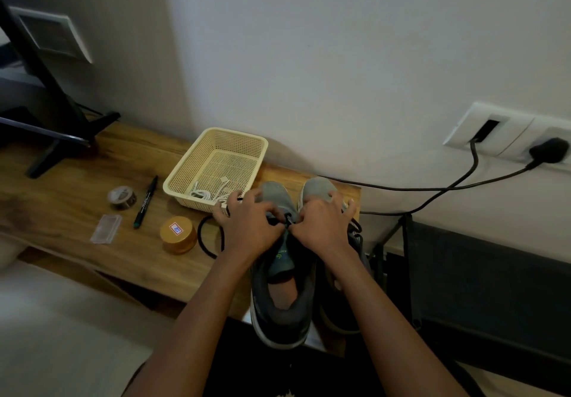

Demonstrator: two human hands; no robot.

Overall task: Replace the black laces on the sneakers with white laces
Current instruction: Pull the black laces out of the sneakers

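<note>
Two grey sneakers stand side by side at the right end of the wooden table, toes toward the wall. The left sneaker (282, 297) has its tongue showing. My left hand (247, 226) and my right hand (323, 223) meet over its lace area, both pinching the black lace (288, 221). A loose loop of that black lace (206, 239) trails onto the table to the left. The right sneaker (318, 189) is mostly hidden under my right hand. White laces (205, 194) lie in the cream basket (185, 171) behind the shoes.
A gold round tin (178, 235), a marker pen (145, 203), a tape roll (122, 197) and a clear plastic packet (106, 229) lie on the wooden table (71, 180). A monitor stand (61, 137) is far left. Black cables (432, 192) run from wall sockets (509, 134) on the right.
</note>
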